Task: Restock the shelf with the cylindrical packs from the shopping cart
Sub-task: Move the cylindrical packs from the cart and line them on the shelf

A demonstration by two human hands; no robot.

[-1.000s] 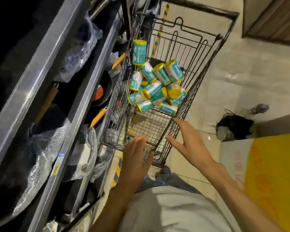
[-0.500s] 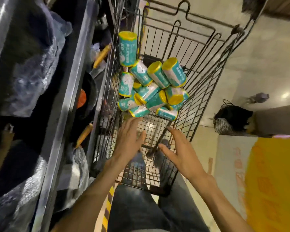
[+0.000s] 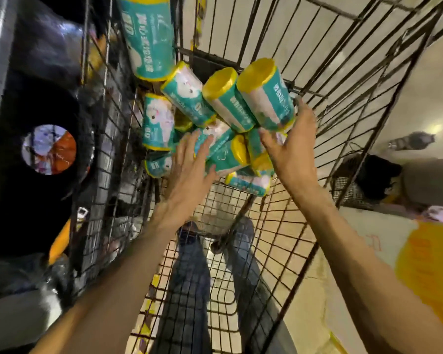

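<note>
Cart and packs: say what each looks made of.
Cart: thin metal wire welded in a grid, dark and dull, probably coated or worn. Packs: glossy printed plastic film, teal with yellow ends; it shines and creases, so likely soft wrap over something paler inside.

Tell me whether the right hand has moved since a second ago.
Yes. The right hand has gone forward from the shopping cart's near end, deep into the basket, up to the pile of cylindrical packs.

Both hands were inside the wire shopping cart (image 3: 317, 103). Left hand (image 3: 189, 169), fingers straight, touched the piled teal-and-yellow cylindrical packs (image 3: 223, 149). Right hand (image 3: 292, 146), fingers spread, reached the pile's right side.
</note>
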